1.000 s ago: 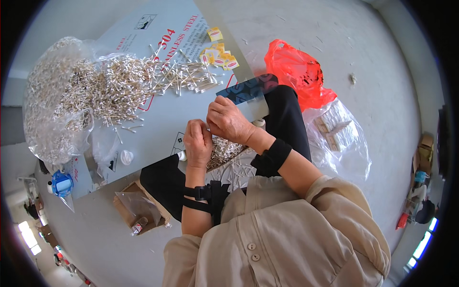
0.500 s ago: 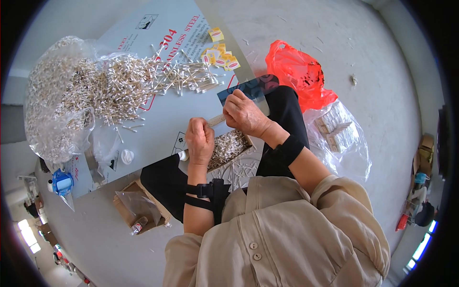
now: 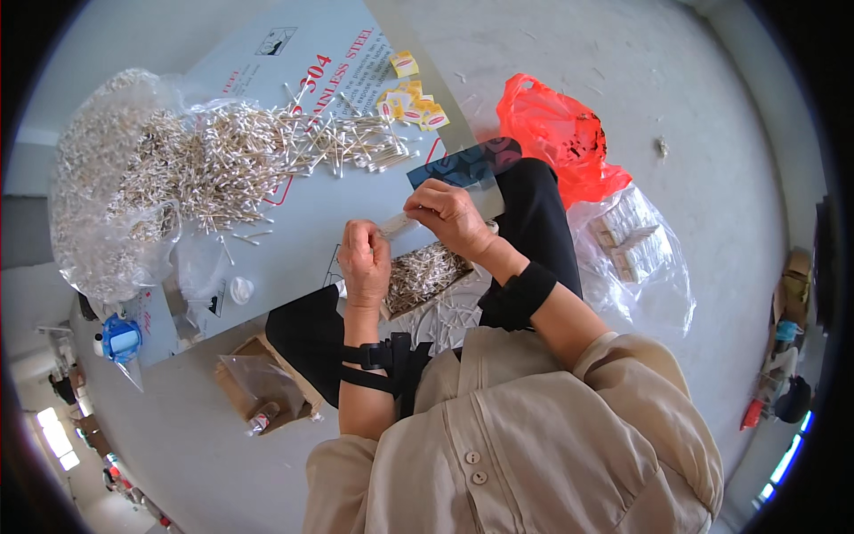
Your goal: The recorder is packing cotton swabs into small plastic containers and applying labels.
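Observation:
Between my two hands is a small, pale, see-through packet point(image 3: 398, 225), its contents too small to make out. My left hand point(image 3: 366, 262) grips its left end with curled fingers. At the other end, my right hand point(image 3: 452, 216) pinches it between thumb and fingers. Just below the hands, an open cardboard box point(image 3: 431, 297) full of loose cotton swabs point(image 3: 423, 272) rests between my legs. A large heap of cotton swabs point(image 3: 222, 160) spills from a clear plastic bag point(image 3: 93, 178) across the table point(image 3: 294, 258).
Small yellow-and-white cards point(image 3: 414, 105) lie near the table's far edge, a dark patterned sheet point(image 3: 458, 166) beyond my right hand. On the floor at right are a red plastic bag point(image 3: 547, 133) and a clear bag of white packs point(image 3: 627, 240). A carton point(image 3: 307, 396) stands lower left.
My right hand has shifted slightly down and right, its fingers now pointing more leftward on the packet. The left hand has moved slightly left and still grips the packet.

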`<state>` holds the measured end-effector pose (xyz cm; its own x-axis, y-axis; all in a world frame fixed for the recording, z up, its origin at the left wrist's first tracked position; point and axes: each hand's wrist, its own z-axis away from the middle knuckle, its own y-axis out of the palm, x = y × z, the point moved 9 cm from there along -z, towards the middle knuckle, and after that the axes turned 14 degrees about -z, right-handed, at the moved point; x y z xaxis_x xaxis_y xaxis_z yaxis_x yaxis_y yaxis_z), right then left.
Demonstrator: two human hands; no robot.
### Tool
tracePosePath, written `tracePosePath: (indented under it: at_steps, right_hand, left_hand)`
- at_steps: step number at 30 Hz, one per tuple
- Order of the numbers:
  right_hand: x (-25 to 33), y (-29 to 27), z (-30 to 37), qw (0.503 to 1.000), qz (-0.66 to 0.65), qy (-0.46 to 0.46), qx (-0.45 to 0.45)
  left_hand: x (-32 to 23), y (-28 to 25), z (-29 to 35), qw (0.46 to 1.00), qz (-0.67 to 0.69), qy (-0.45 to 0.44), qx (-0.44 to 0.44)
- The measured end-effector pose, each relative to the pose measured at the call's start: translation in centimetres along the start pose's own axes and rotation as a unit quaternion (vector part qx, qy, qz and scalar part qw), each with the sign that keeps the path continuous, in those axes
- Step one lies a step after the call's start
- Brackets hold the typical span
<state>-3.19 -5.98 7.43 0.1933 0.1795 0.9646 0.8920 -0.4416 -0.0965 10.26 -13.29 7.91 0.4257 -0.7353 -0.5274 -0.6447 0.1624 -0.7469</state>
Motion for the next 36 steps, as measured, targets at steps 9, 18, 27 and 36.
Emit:
tracePosePath:
  at_steps: [9, 18, 27, 36]
  right_hand:
    - [2.1, 1.7, 1.4, 0.987, 0.096, -0.13, -0.019]
    - [0.7, -2.7, 1.9, 0.987, -0.027, -0.115, -0.107]
    - [1.8, -6.2, 0.8, 0.981, -0.067, -0.111, -0.142]
    - [1.1, -6.9, 0.2, 0.98, -0.087, -0.105, -0.146]
  left_hand:
    - [-4.7, -0.4, -1.3, 0.994, -0.052, 0.089, 0.041]
    - [-7.2, 3.3, -2.8, 0.977, -0.123, 0.092, 0.147]
    - [-11.8, 5.3, -5.8, 0.942, -0.214, 0.155, 0.205]
    - [-11.1, 5.1, -6.5, 0.943, -0.196, 0.156, 0.221]
